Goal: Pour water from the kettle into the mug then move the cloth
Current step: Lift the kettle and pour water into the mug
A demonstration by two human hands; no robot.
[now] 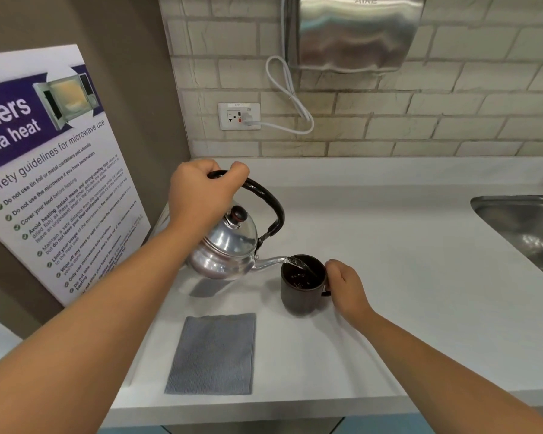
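Kettle (223,245) of polished metal, tipped spout-down above the counter (405,245), water running into the dark mug (301,286) just beside it. Left hand (201,198) wrapped shut round the black handle (264,195), the sensible hold: body probably hot, slick, and heavy with water shifting inside. Right hand (345,286) closed on the mug's handle, steadying; likely ceramic, rigid, chippable. Grey cloth (212,353) flat near the front edge, apart from both; soft, light, limp, best pinched at a corner.

Shared office pantry: microwave safety poster (54,170), steel sink (524,227) at desk's right edge, wall-mounted dryer (355,32), brick-tile wall (452,120).
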